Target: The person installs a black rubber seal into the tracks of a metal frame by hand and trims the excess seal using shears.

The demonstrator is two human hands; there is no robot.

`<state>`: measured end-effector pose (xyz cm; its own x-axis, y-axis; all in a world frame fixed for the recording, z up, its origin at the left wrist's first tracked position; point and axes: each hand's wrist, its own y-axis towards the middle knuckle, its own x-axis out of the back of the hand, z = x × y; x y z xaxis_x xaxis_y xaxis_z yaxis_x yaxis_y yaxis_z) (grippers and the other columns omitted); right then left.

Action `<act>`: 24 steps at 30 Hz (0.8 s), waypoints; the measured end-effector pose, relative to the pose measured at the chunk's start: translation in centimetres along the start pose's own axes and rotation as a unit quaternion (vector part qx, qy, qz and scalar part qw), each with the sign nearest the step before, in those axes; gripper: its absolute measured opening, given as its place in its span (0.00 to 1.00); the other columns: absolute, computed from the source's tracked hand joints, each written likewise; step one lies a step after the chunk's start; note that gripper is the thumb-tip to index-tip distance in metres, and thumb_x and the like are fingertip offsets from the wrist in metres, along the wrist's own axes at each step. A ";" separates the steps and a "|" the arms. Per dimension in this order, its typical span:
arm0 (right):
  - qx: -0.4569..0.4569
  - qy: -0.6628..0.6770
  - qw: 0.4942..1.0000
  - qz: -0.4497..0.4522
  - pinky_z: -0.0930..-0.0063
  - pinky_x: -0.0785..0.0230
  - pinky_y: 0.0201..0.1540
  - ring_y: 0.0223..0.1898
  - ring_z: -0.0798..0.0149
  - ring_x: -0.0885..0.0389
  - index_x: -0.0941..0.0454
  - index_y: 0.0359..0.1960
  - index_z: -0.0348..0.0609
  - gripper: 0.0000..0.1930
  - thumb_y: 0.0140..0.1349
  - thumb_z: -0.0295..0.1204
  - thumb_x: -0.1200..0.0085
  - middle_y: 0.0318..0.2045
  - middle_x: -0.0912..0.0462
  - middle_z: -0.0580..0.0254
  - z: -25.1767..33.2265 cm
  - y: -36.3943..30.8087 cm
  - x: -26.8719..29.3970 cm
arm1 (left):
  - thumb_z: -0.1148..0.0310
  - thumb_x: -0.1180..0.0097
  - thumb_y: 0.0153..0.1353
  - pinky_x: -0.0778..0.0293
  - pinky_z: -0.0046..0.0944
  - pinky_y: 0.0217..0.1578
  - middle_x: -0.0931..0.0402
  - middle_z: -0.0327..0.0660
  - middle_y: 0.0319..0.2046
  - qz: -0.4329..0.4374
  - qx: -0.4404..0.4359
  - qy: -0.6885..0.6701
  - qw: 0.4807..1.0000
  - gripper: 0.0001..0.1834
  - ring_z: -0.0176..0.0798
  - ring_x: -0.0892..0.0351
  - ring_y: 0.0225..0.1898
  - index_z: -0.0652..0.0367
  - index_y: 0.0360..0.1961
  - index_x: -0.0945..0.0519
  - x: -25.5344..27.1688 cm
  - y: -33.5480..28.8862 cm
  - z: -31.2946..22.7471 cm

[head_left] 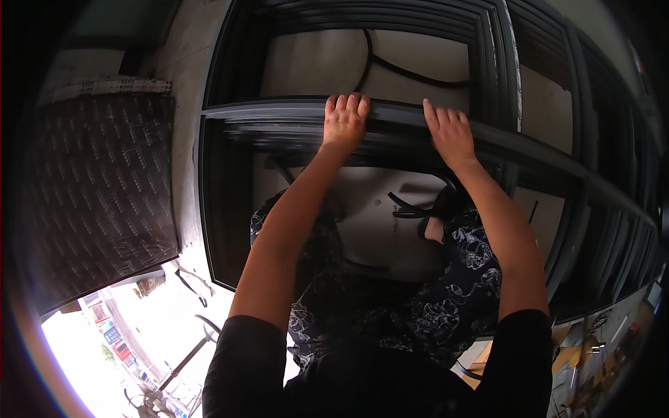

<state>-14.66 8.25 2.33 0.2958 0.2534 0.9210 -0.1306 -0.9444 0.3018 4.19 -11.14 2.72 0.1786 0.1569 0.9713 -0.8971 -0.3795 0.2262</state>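
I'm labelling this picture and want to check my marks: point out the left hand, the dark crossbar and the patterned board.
Left hand (343,127): head view, back of the hand.
Dark crossbar (396,113): head view, stretch between the hands.
Patterned board (104,191): head view, middle of its face.

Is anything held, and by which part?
The left hand and right hand lie on the dark bar, at its far edge; whether they grip cannot be told.

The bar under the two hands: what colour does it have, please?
Dark grey; the bar shows best in the head view.
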 end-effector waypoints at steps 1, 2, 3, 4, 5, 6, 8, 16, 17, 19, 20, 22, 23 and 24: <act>-0.006 -0.007 1.000 0.008 0.67 0.32 0.49 0.41 0.65 0.25 0.38 0.66 0.50 0.30 0.58 0.27 0.49 0.41 0.25 0.66 -0.5 -0.5 0.3 | 0.63 0.35 0.45 0.40 0.50 0.60 0.29 0.41 0.49 0.005 0.002 -0.016 1.000 0.34 0.46 0.30 0.53 0.55 0.55 0.33 0.3 0.1 -0.2; -0.006 -0.012 1.000 0.012 0.67 0.33 0.51 0.43 0.66 0.26 0.40 0.67 0.52 0.32 0.59 0.27 0.49 0.44 0.25 0.66 -1.1 -1.2 0.6 | 0.60 0.33 0.44 0.41 0.51 0.61 0.29 0.41 0.49 0.035 0.006 -0.031 0.999 0.36 0.46 0.31 0.54 0.55 0.55 0.33 0.6 0.1 -0.5; -0.024 -0.002 0.998 0.055 0.66 0.36 0.55 0.47 0.64 0.27 0.42 0.69 0.56 0.35 0.57 0.30 0.45 0.47 0.26 0.66 -2.1 -2.0 1.0 | 0.58 0.31 0.44 0.42 0.51 0.62 0.29 0.41 0.50 0.049 0.013 -0.036 0.998 0.38 0.46 0.31 0.55 0.55 0.56 0.33 0.9 0.1 -0.8; -0.041 0.041 0.997 0.055 0.65 0.36 0.56 0.49 0.62 0.27 0.42 0.69 0.57 0.40 0.53 0.34 0.38 0.46 0.26 0.64 -3.4 -3.1 1.4 | 0.52 0.27 0.40 0.45 0.52 0.64 0.30 0.42 0.52 0.071 0.010 -0.041 0.997 0.44 0.46 0.33 0.57 0.55 0.57 0.34 1.0 0.3 -1.4; -0.076 0.060 0.992 0.085 0.64 0.37 0.57 0.49 0.60 0.27 0.41 0.68 0.56 0.42 0.50 0.36 0.34 0.46 0.26 0.63 -4.8 -4.2 1.9 | 0.52 0.28 0.40 0.45 0.53 0.64 0.31 0.42 0.53 0.071 0.005 -0.061 0.996 0.44 0.46 0.34 0.58 0.55 0.57 0.34 1.1 0.6 -2.4; -0.093 0.080 0.990 0.073 0.63 0.37 0.57 0.50 0.59 0.27 0.40 0.68 0.56 0.44 0.46 0.38 0.31 0.46 0.26 0.62 -6.0 -5.2 2.1 | 0.52 0.28 0.41 0.45 0.53 0.64 0.31 0.42 0.53 0.063 0.002 -0.081 0.995 0.44 0.46 0.34 0.58 0.56 0.58 0.34 1.1 0.8 -3.3; -0.131 0.099 0.976 0.145 0.62 0.37 0.57 0.50 0.56 0.27 0.36 0.66 0.53 0.42 0.46 0.38 0.30 0.46 0.25 0.60 -8.7 -6.9 2.6 | 0.50 0.30 0.43 0.46 0.53 0.64 0.30 0.42 0.52 0.053 0.004 -0.081 0.995 0.42 0.45 0.33 0.57 0.56 0.57 0.33 1.1 1.6 -5.9; -0.113 0.150 0.981 0.051 0.64 0.35 0.51 0.46 0.60 0.25 0.26 0.51 0.46 0.30 0.46 0.43 0.31 0.39 0.22 0.63 -9.6 -7.1 2.2 | 0.48 0.33 0.45 0.33 0.47 0.49 0.24 0.38 0.38 -0.016 -0.061 -0.143 0.988 0.31 0.44 0.24 0.45 0.55 0.46 0.26 0.3 7.0 -17.9; -0.121 0.160 0.979 0.045 0.64 0.35 0.48 0.44 0.61 0.24 0.26 0.47 0.47 0.28 0.45 0.43 0.31 0.37 0.22 0.65 -9.7 -7.0 2.2 | 0.49 0.33 0.45 0.33 0.47 0.48 0.24 0.38 0.38 -0.017 -0.059 -0.150 0.987 0.30 0.44 0.24 0.45 0.54 0.46 0.25 0.2 7.2 -18.2; -0.128 0.159 0.977 0.069 0.64 0.35 0.46 0.43 0.61 0.24 0.26 0.45 0.46 0.27 0.45 0.43 0.31 0.36 0.22 0.66 -9.8 -7.0 2.3 | 0.50 0.34 0.46 0.31 0.46 0.46 0.23 0.40 0.38 0.013 -0.060 -0.150 0.987 0.29 0.45 0.23 0.44 0.55 0.45 0.25 0.3 7.5 -18.5; -0.124 0.160 0.977 0.061 0.64 0.34 0.45 0.42 0.61 0.24 0.26 0.44 0.46 0.26 0.44 0.43 0.32 0.36 0.22 0.66 -9.8 -7.0 2.4 | 0.51 0.35 0.47 0.30 0.46 0.44 0.24 0.41 0.37 -0.011 -0.072 -0.154 0.985 0.27 0.46 0.23 0.41 0.56 0.43 0.26 0.4 7.6 -18.4; -0.122 0.152 0.980 0.042 0.65 0.35 0.44 0.42 0.61 0.24 0.26 0.41 0.47 0.24 0.45 0.42 0.32 0.35 0.22 0.67 -9.9 -7.1 2.7 | 0.52 0.35 0.48 0.29 0.48 0.43 0.25 0.42 0.35 0.005 -0.098 -0.160 0.982 0.25 0.47 0.23 0.39 0.57 0.41 0.26 0.5 7.8 -18.1; -0.132 0.149 0.978 0.061 0.65 0.35 0.45 0.42 0.62 0.24 0.26 0.41 0.47 0.24 0.45 0.42 0.32 0.35 0.22 0.67 -9.9 -7.0 2.7 | 0.52 0.35 0.48 0.28 0.47 0.39 0.26 0.41 0.34 -0.003 -0.112 -0.146 0.983 0.24 0.46 0.23 0.38 0.57 0.38 0.27 0.6 8.0 -18.1; -0.131 0.158 0.977 0.051 0.66 0.35 0.45 0.42 0.62 0.24 0.26 0.41 0.47 0.24 0.45 0.43 0.32 0.35 0.22 0.68 -9.8 -7.0 2.8 | 0.52 0.35 0.48 0.27 0.46 0.38 0.26 0.41 0.34 0.022 -0.119 -0.141 0.983 0.24 0.46 0.23 0.38 0.57 0.37 0.27 0.7 8.2 -18.1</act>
<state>-22.17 17.62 5.23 -0.0324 0.2519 0.9672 -0.3940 -0.8926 0.2193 -10.34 2.41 3.98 0.2122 -0.1257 0.9691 -0.9696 -0.1507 0.1928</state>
